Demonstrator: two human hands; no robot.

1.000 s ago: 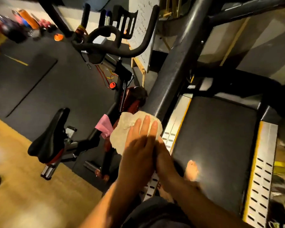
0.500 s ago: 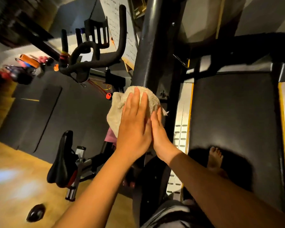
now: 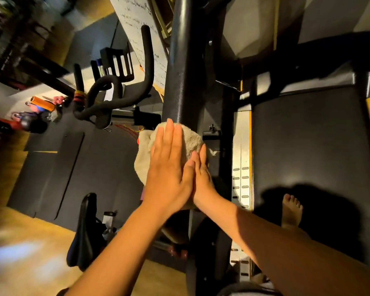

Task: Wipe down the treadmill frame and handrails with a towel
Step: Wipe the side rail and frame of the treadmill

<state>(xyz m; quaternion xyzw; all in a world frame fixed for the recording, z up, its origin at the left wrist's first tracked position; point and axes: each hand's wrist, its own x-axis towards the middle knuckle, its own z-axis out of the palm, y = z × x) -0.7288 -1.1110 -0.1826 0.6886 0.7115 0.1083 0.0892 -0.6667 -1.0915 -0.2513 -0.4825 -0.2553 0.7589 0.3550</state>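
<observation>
The beige towel (image 3: pixel 190 138) sits folded against the treadmill's black upright post (image 3: pixel 181 71). The left grip (image 3: pixel 169 167) lies flat on the towel with straight fingers, pressing it and not clenched round it. The right grip (image 3: pixel 202 178) presses the towel's other side, its fingers straight too. A bare foot (image 3: pixel 291 210) stands on the treadmill belt (image 3: pixel 308 135). A spin bike (image 3: pixel 115 92) stands just left of the post.
</observation>
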